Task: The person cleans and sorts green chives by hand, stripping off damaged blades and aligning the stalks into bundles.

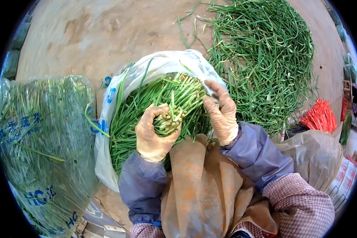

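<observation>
My left hand, in a dirty pale glove, is closed around the cut-end side of a bunch of green chives. Their pale stem ends face me. On the bunch's right side, my gloved right hand has its fingers spread and bent, close to the stems; whether the fingertips touch them I cannot tell. Under the bunch, more chives fill a white plastic bag with blue print, its mouth rolled open. Purple-blue sleeve covers reach both wrists.
A stuffed clear bag of greens stands at the left. Loose green leaves lie heaped on the bare floor at the upper right. Red ties sit at the right. A brownish translucent apron covers my lap.
</observation>
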